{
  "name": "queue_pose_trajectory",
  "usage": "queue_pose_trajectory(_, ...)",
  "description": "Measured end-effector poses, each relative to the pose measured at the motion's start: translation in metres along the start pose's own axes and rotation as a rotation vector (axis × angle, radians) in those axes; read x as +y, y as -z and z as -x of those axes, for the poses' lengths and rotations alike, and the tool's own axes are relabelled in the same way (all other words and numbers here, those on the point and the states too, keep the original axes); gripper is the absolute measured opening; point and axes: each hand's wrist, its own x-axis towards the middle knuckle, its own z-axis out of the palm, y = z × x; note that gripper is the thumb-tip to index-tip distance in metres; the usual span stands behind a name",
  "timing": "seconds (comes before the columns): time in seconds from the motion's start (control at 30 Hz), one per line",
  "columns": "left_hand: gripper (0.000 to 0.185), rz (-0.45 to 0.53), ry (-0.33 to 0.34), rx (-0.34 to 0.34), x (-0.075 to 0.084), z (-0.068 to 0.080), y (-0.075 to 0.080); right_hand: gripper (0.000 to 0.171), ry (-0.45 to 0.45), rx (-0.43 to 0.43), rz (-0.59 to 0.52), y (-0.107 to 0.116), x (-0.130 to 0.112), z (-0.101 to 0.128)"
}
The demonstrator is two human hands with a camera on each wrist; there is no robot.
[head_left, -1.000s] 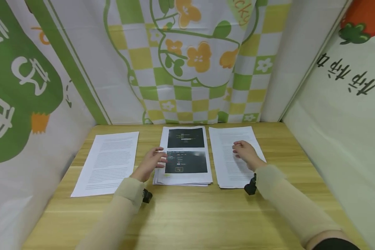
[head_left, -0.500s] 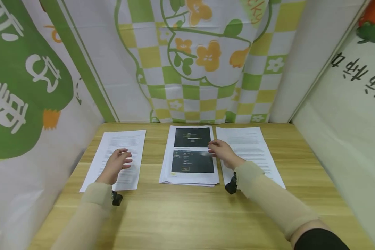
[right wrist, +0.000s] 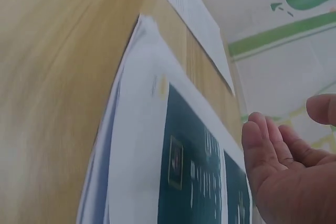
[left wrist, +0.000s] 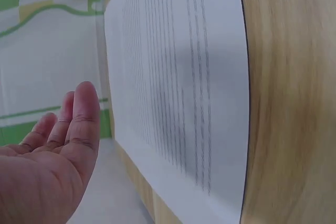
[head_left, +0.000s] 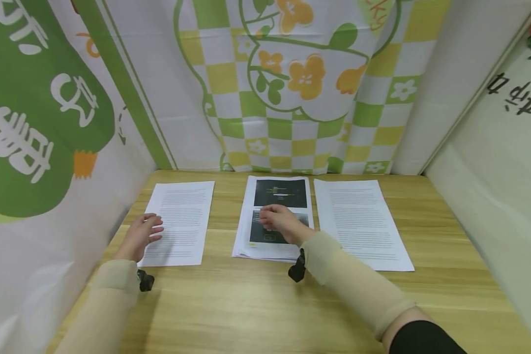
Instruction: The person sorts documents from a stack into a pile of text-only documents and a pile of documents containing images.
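Observation:
Three sets of paper lie on the wooden table (head_left: 265,305). A single text sheet (head_left: 181,221) lies at the left, a stack with dark screenshot prints (head_left: 276,216) in the middle, and another text sheet (head_left: 360,221) at the right. My left hand (head_left: 141,235) hovers with relaxed fingers at the left sheet's outer edge; in the left wrist view the left hand (left wrist: 52,150) holds nothing beside the text sheet (left wrist: 178,87). My right hand (head_left: 279,221) is over the middle stack, fingers loosely bent; in the right wrist view the right hand (right wrist: 283,166) floats above the printed stack (right wrist: 184,166), gripping nothing.
Patterned cloth walls close in the table on the left (head_left: 48,147), back (head_left: 292,83) and right (head_left: 491,162). The bare wood nearest me spans the table's front.
My left hand moved from the middle stack over to the left sheet. My right hand moved from the right sheet onto the middle stack. The head view shifted slightly.

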Motion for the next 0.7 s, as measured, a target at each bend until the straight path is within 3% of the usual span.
queue_pose_trajectory(0.13, 0.069, -0.003, 0.026, 0.017, -0.003, -0.001, 0.013, 0.038, -0.042, -0.031, -0.047, -0.021, 0.001, -0.003)
queue_pose_trajectory(0.37, 0.067, -0.024, 0.105, 0.137, -0.015, -0.002, 0.037, 0.036, -0.093, -0.087, -0.042, -0.064, 0.006, -0.006)
queue_pose_trajectory(0.7, 0.064, -0.089, 0.144, 0.157, -0.031, -0.003, 0.05, 0.037, -0.139, -0.112, -0.116, -0.101, 0.015, -0.012)
